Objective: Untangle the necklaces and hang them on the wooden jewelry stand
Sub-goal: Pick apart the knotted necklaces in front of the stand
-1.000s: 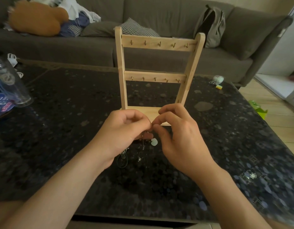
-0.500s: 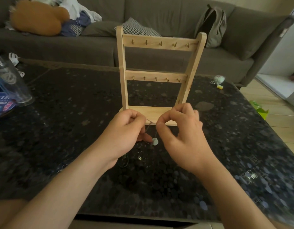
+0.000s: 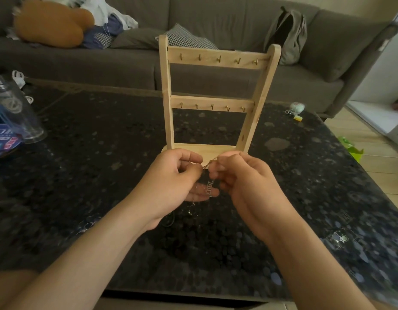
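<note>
Gone from between the hands is the round pale charm that was dangling there half a second ago; a script-shaped pendant is now hanging in its place, and both hands are sitting slightly higher against the base of the stand. The left hand is pinching the necklace between thumb and forefinger, its lower fingers reaching out straight beneath the pendant. The right hand is pinching the same short run of chain just beside it, its other fingers curling in toward the palm. That run is stretching nearly taut between the two pinches, just in front of the stand's base and above the middle of the desk. Below the hands, toward the near edge, the rest of the tangle is trailing down and lying on the desk; how many strands are knotted there is too fine to tell. The chain is looking very light, limp and thin, so it is likely slipping easily through the fingers and snapping if yanked. Fingertip pinches close on either side of a knot, teasing loops apart gently, are probably serving best. The hooks on both bars are standing bare, so nothing is hanging yet.
</note>
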A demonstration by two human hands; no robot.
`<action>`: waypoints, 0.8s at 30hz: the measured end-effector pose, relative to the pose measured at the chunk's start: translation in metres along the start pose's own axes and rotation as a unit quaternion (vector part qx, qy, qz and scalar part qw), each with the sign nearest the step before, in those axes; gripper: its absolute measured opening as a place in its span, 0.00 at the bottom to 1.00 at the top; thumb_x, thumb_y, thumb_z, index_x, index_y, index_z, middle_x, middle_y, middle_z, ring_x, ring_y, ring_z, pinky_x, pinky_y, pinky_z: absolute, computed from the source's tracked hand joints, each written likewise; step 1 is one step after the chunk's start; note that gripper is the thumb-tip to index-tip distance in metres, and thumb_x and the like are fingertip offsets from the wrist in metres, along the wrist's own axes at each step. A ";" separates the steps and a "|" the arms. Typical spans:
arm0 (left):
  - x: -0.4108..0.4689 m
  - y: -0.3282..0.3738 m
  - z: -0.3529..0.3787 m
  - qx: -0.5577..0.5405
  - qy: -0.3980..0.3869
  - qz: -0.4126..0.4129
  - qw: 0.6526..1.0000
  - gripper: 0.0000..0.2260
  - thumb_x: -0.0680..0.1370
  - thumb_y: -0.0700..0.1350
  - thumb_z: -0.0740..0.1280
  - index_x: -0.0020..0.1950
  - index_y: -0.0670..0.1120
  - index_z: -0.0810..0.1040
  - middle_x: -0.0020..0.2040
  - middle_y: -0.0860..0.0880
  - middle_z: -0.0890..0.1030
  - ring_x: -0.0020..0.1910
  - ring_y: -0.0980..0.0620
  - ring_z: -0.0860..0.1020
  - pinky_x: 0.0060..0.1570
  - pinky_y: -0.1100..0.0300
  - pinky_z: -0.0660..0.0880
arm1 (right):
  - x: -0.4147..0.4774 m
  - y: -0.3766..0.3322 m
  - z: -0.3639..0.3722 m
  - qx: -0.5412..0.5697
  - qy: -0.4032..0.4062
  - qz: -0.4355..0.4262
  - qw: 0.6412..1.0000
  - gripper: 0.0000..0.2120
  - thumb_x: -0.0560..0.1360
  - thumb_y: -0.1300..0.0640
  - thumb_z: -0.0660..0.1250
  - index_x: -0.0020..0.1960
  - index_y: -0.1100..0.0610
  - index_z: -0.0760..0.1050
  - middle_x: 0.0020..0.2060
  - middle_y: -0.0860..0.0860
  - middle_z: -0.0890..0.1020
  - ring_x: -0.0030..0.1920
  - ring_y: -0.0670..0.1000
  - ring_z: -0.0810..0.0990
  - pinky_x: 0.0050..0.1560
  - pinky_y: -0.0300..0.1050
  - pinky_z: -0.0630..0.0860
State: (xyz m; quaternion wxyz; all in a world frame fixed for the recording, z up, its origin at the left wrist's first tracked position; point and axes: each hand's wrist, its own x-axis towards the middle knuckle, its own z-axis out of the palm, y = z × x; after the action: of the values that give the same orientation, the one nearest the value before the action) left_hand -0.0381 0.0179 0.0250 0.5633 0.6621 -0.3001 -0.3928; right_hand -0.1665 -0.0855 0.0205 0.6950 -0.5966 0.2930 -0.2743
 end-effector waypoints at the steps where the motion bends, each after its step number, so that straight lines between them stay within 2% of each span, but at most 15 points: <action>1: 0.000 0.000 0.000 0.005 -0.003 0.000 1.000 0.08 0.88 0.38 0.63 0.66 0.45 0.78 0.57 0.39 0.86 0.45 0.42 0.90 0.49 0.47 0.88 | 0.000 0.000 0.000 0.018 -0.001 0.010 1.000 0.15 0.83 0.61 0.64 0.39 0.53 0.79 0.37 0.52 0.82 0.45 0.51 0.80 0.54 0.53 0.74; 3: 0.000 0.000 0.000 0.015 -0.005 -0.001 1.000 0.09 0.87 0.36 0.63 0.64 0.45 0.80 0.56 0.39 0.86 0.45 0.43 0.90 0.48 0.49 0.88 | -0.001 -0.001 0.000 0.056 -0.005 0.028 0.998 0.13 0.84 0.59 0.63 0.40 0.53 0.73 0.31 0.49 0.74 0.41 0.50 0.76 0.53 0.52 0.72; 5: 0.000 0.000 -0.001 0.020 0.002 0.000 1.000 0.08 0.86 0.36 0.67 0.60 0.44 0.83 0.53 0.39 0.86 0.44 0.45 0.90 0.47 0.49 0.88 | -0.001 -0.002 -0.001 0.091 -0.002 0.044 0.995 0.07 0.84 0.58 0.62 0.47 0.54 0.71 0.30 0.47 0.68 0.39 0.50 0.73 0.52 0.53 0.70; 7: 0.001 -0.001 -0.003 0.018 0.019 -0.005 1.000 0.04 0.84 0.39 0.71 0.57 0.43 0.85 0.50 0.41 0.87 0.43 0.45 0.90 0.44 0.50 0.88 | 0.000 -0.002 -0.004 0.104 0.008 0.051 0.993 0.03 0.84 0.57 0.62 0.54 0.56 0.68 0.30 0.47 0.65 0.36 0.48 0.70 0.49 0.52 0.68; 10: 0.001 -0.002 -0.005 0.006 0.039 -0.015 0.999 0.05 0.84 0.43 0.72 0.56 0.44 0.86 0.51 0.44 0.88 0.41 0.45 0.90 0.41 0.51 0.88 | 0.001 -0.003 -0.008 0.074 0.019 0.041 0.996 0.05 0.85 0.57 0.63 0.57 0.58 0.70 0.31 0.48 0.63 0.33 0.47 0.64 0.43 0.48 0.66; 12: 0.002 -0.002 -0.004 0.003 0.048 -0.019 0.999 0.07 0.85 0.46 0.71 0.55 0.44 0.87 0.49 0.49 0.88 0.42 0.45 0.90 0.44 0.48 0.88 | -0.001 -0.003 -0.009 0.030 0.019 0.029 0.999 0.04 0.84 0.58 0.66 0.56 0.59 0.76 0.31 0.47 0.65 0.33 0.46 0.64 0.40 0.45 0.65; 14: 0.005 -0.002 -0.003 0.009 0.062 -0.027 0.998 0.12 0.86 0.49 0.69 0.50 0.44 0.88 0.38 0.53 0.85 0.42 0.47 0.90 0.50 0.45 0.88 | -0.003 -0.003 -0.010 -0.059 0.030 0.012 0.998 0.04 0.81 0.59 0.70 0.54 0.57 0.82 0.31 0.47 0.70 0.32 0.46 0.68 0.38 0.44 0.68; 16: 0.006 -0.002 -0.003 0.023 0.068 -0.032 0.997 0.15 0.86 0.50 0.68 0.46 0.44 0.89 0.33 0.52 0.80 0.42 0.47 0.90 0.53 0.44 0.87 | -0.005 -0.003 -0.009 -0.134 0.018 -0.006 0.991 0.04 0.79 0.57 0.73 0.52 0.53 0.86 0.29 0.50 0.74 0.30 0.47 0.71 0.36 0.43 0.71; 19: 0.005 -0.001 -0.002 0.037 0.068 -0.023 0.997 0.16 0.86 0.50 0.68 0.45 0.45 0.88 0.32 0.54 0.80 0.41 0.48 0.90 0.52 0.44 0.87 | -0.010 -0.006 -0.004 -0.180 -0.021 -0.013 0.983 0.05 0.80 0.50 0.75 0.50 0.51 0.86 0.26 0.54 0.81 0.24 0.49 0.75 0.33 0.41 0.75; 21: 0.003 0.000 -0.001 0.048 0.066 -0.016 0.997 0.16 0.86 0.50 0.67 0.45 0.46 0.88 0.31 0.57 0.82 0.41 0.49 0.90 0.52 0.44 0.87 | -0.011 -0.007 -0.003 -0.199 -0.024 -0.024 0.979 0.05 0.81 0.51 0.74 0.51 0.52 0.85 0.27 0.54 0.83 0.24 0.51 0.80 0.34 0.39 0.77; 24: 0.003 -0.001 0.000 0.053 0.069 -0.012 0.996 0.14 0.86 0.51 0.68 0.47 0.47 0.88 0.36 0.54 0.85 0.41 0.49 0.90 0.52 0.44 0.88 | -0.012 -0.006 -0.004 -0.236 -0.013 -0.057 0.970 0.04 0.81 0.54 0.74 0.48 0.52 0.86 0.26 0.54 0.84 0.23 0.51 0.82 0.32 0.38 0.78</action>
State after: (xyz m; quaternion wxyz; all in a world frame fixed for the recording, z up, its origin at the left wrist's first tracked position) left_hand -0.0365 0.0152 0.0236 0.5420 0.7200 -0.2727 -0.3368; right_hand -0.1781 -0.0803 0.0272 0.5214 -0.7629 0.3058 -0.2293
